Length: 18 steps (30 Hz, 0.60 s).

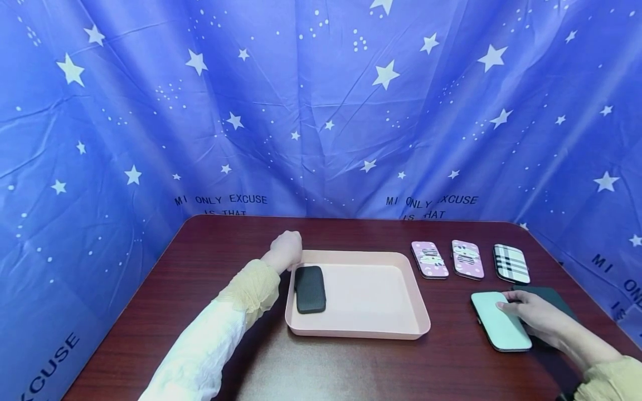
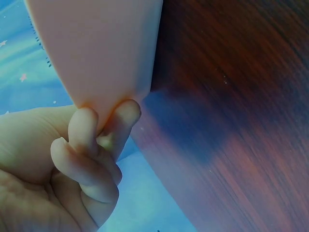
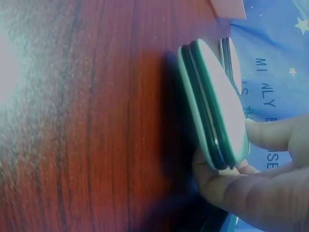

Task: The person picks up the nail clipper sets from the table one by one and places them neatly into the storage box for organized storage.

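Nearest the camera, a white sleeve (image 1: 193, 351) leads to the left hand (image 1: 287, 250), its fingers pinching the far-left corner of the tray (image 1: 358, 335), likely to steady it. A black case (image 1: 311, 291) lies inside, close to the left wall. Right of the tray, two pink cases (image 1: 429, 260) lie apart, their dark print unreadable. The right hand (image 1: 544, 320) grips a mint case (image 1: 496, 323), thumb above and fingers beneath, probably to bear its weight; a plaid case (image 1: 511, 264) lies beyond. The curtain (image 1: 321, 78) reads "MI ONLY EXCUSE IS THAT"; no brand shows.
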Each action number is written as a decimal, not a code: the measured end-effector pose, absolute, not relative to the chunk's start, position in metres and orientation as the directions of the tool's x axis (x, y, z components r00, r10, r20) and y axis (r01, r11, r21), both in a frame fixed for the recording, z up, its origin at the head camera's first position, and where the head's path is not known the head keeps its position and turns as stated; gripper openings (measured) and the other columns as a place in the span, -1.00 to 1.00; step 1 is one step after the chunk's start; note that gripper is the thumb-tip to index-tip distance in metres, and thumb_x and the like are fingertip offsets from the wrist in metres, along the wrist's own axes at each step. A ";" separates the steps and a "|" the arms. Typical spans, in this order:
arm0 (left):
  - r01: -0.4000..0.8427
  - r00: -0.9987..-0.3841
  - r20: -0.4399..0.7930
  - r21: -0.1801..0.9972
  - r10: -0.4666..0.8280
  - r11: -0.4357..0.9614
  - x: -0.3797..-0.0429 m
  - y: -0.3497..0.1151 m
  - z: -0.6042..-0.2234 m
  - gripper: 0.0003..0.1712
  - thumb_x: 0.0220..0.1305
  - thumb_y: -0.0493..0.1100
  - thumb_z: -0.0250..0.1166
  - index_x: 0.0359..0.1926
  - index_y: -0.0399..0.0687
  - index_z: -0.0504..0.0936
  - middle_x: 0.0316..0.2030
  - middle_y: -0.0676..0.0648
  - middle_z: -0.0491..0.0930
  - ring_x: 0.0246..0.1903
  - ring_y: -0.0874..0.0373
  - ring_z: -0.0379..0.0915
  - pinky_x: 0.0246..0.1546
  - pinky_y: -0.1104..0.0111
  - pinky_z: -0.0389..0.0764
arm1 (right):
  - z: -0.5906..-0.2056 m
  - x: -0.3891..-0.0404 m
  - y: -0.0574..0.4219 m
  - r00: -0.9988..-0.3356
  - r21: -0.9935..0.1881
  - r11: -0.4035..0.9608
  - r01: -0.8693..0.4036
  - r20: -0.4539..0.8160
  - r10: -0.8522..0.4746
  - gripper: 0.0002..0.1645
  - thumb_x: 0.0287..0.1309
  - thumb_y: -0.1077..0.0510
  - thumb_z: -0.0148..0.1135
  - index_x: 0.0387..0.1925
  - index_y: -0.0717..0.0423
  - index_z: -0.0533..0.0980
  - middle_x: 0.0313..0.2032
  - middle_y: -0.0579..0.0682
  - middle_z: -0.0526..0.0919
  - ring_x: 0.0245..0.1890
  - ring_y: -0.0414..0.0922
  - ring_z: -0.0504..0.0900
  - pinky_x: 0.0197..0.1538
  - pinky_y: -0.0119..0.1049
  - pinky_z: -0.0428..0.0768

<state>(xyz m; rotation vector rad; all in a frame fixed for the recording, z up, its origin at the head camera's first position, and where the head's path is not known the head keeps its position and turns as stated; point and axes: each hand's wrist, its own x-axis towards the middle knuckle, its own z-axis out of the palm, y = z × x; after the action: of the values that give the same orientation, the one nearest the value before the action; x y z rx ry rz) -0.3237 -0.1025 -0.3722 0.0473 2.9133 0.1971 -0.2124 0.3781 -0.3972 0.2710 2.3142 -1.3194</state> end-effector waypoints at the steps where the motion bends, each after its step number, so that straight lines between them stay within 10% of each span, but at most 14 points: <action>1: 0.017 -0.975 -0.218 0.138 0.047 0.990 -0.324 -0.103 -0.373 -0.63 -0.16 -0.47 0.35 -0.22 -0.21 0.56 -0.59 -0.10 0.61 -0.65 0.11 0.54 -0.72 0.35 0.54 | -0.397 -0.212 0.378 -0.873 -0.768 0.510 0.388 -0.483 -0.063 -0.23 0.38 0.11 -0.11 0.21 0.64 -0.20 -0.20 0.11 0.43 -0.29 -0.16 0.52 -0.20 -0.17 0.57; 18: 0.031 -0.981 -0.184 0.148 0.058 0.989 -0.324 -0.105 -0.374 -0.63 -0.19 -0.47 0.35 -0.25 -0.21 0.54 -0.47 -0.14 0.63 -0.57 0.08 0.55 -0.71 0.33 0.54 | -0.391 -0.211 0.369 -0.853 -0.825 0.409 0.391 -0.491 -0.176 -0.11 0.42 0.04 -0.12 0.24 0.67 -0.32 -0.23 -0.08 0.49 -0.28 -0.26 0.54 -0.19 -0.27 0.60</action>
<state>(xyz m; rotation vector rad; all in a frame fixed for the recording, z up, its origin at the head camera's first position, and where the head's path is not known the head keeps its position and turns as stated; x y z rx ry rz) -0.3240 -0.1049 -0.3738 0.0669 2.9442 0.2142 -0.2113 0.3686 -0.3914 0.1823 2.1570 -1.4587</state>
